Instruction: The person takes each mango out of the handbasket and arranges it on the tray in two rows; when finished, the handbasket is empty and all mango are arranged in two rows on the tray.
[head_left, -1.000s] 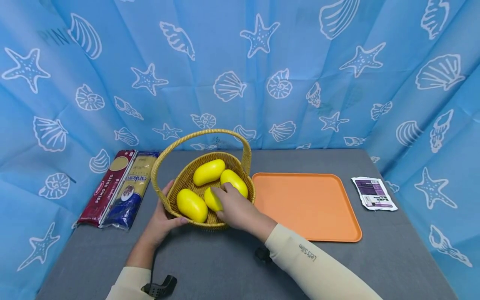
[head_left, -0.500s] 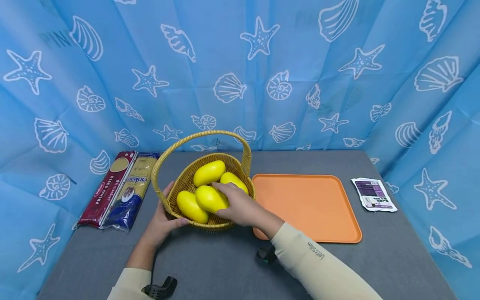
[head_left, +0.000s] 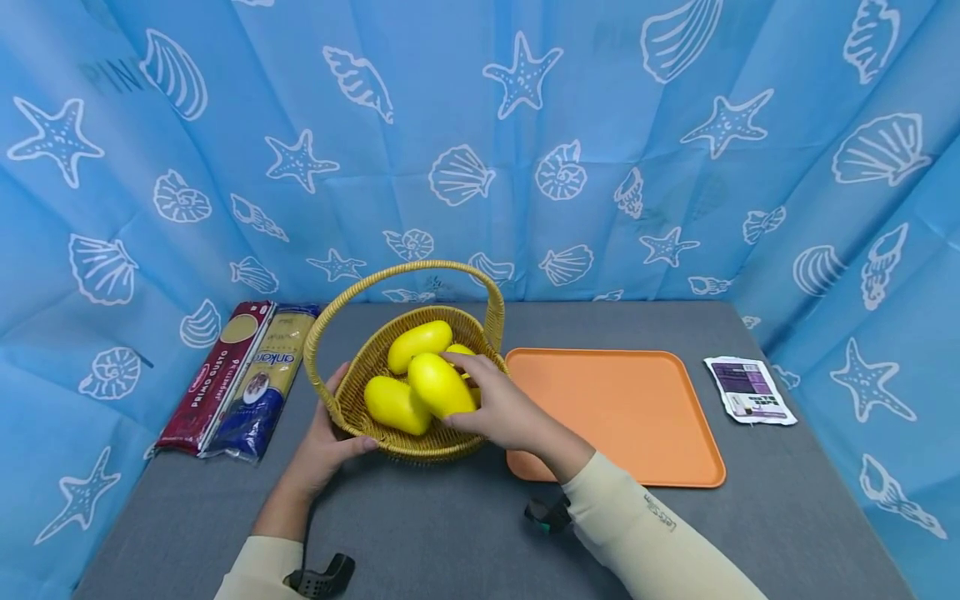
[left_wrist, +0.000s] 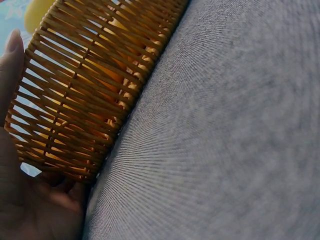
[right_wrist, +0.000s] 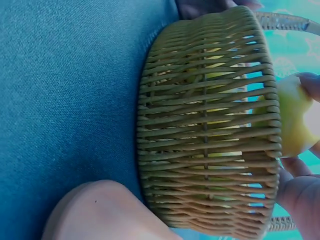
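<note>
A wicker basket point(head_left: 435, 451) with a tall arched handle stands on the grey cloth, holding yellow mangoes. My left hand point(head_left: 322, 454) grips its left side, thumb on the front rim; the left wrist view shows the hand against the woven wall point(left_wrist: 75, 90). My right hand point(head_left: 506, 408) holds one mango point(head_left: 441, 385) between thumb and fingers, raised and tilted above the others; it shows above the rim in the right wrist view point(right_wrist: 295, 117). Below lie a front-left mango point(head_left: 396, 406) and a back mango point(head_left: 418, 343). Another, at the right, is mostly hidden behind my hand.
An orange tray point(head_left: 607, 408) lies right of the basket, under my right forearm's far side. Further right is a white and purple packet point(head_left: 748, 390). Red and blue spaghetti packs point(head_left: 238, 379) lie at the left. A blue shell-print curtain point(head_left: 517, 208) hangs behind.
My right hand has lifted a mango from among the others, then shifted it slightly right and turned it. The front-left mango has shifted right. My left hand stays on the basket.
</note>
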